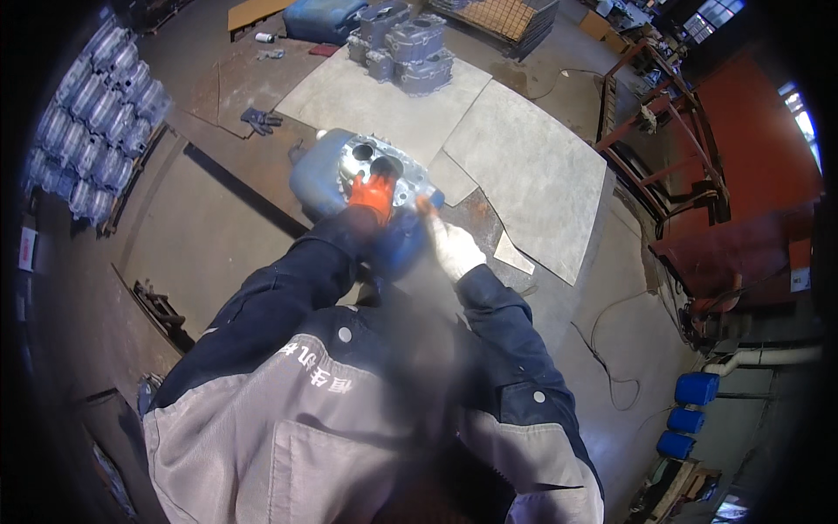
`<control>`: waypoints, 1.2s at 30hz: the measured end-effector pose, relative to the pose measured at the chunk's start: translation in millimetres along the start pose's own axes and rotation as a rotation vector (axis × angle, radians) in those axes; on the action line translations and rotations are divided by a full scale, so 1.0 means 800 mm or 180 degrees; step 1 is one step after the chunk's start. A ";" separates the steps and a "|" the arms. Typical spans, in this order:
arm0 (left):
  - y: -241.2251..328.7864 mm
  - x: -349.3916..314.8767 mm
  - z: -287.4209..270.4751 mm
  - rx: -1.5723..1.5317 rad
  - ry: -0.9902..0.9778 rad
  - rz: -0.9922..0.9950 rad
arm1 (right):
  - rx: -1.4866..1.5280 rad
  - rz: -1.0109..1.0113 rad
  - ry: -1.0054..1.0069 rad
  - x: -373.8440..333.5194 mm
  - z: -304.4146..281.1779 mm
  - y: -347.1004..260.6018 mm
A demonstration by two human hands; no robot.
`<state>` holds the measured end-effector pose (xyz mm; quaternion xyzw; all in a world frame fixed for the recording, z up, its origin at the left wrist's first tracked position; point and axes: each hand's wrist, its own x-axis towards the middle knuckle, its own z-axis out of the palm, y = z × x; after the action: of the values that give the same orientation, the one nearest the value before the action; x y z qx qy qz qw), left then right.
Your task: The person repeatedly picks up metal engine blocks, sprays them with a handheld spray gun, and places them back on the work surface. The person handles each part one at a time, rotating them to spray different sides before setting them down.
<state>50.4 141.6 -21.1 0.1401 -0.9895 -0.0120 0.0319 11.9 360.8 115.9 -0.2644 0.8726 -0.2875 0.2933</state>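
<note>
A silvery metal casting (pixel 357 154) with round bores and small holes lies tilted on a blue plastic drum (pixel 319 179) in front of me. My left hand (pixel 374 197), in an orange-coated glove, grips the casting with its fingers at the large bore. Close to the casting's right edge is my right hand (pixel 456 248), in a white-backed glove with orange at the fingertips. Its fingers are curled in, and whatever they hold is hidden and blurred.
Grey castings (pixel 410 54) stand stacked on pale sheets (pixel 532 166) beyond the drum. More castings (pixel 96 113) are piled high at left. A dark glove (pixel 260 120) lies on the floor. At right are a rusty frame (pixel 668 131), a cable (pixel 602 354) and blue containers (pixel 697 389).
</note>
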 end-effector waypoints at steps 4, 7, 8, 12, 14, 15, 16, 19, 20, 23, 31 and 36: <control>0.003 0.000 0.005 0.0199 -0.0216 -0.0219 | -0.0198 -0.1433 0.0065 -0.040 0.010 0.008; 0.002 0.001 0.003 -0.0030 -0.0337 -0.0335 | -0.0689 -0.1583 0.0092 -0.073 0.009 0.042; 0.002 0.003 0.000 -0.0078 -0.0472 -0.0332 | -0.0630 -0.1119 0.0090 -0.078 0.011 0.054; 0.007 0.004 -0.017 -0.0161 -0.0431 -0.0483 | 0.0004 -0.0092 0.0667 -0.092 0.011 0.100; 0.010 0.008 -0.029 -0.0083 -0.0628 -0.0535 | 0.0686 0.0359 0.0742 -0.113 0.006 0.119; 0.010 0.011 -0.035 -0.0065 -0.0712 -0.0508 | 0.0613 0.0564 0.0722 -0.126 0.003 0.126; 0.011 0.011 -0.039 -0.0042 -0.0751 -0.0468 | 0.0840 0.0792 0.0549 -0.140 0.001 0.130; 0.011 0.015 -0.047 0.0048 -0.0876 -0.0399 | 0.0880 0.0350 0.1040 -0.179 -0.003 0.129; 0.011 0.016 -0.047 0.0020 -0.0898 -0.0405 | 0.0984 0.0262 0.0681 -0.191 -0.008 0.128; 0.007 0.021 -0.039 0.0049 -0.0855 -0.0358 | 0.1449 0.0516 -0.0229 -0.221 -0.024 0.126; -0.018 0.036 -0.005 0.0097 -0.0768 -0.0062 | 0.3734 0.0540 0.0580 -0.176 0.040 0.182; -0.026 0.043 0.005 0.0150 -0.0855 -0.0045 | 0.5557 0.0425 0.0798 -0.154 0.064 0.216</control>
<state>23.2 111.9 -23.7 0.1449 -0.9839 -0.0076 -0.1043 80.3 540.4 12.7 0.1389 0.3811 -0.8603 0.3088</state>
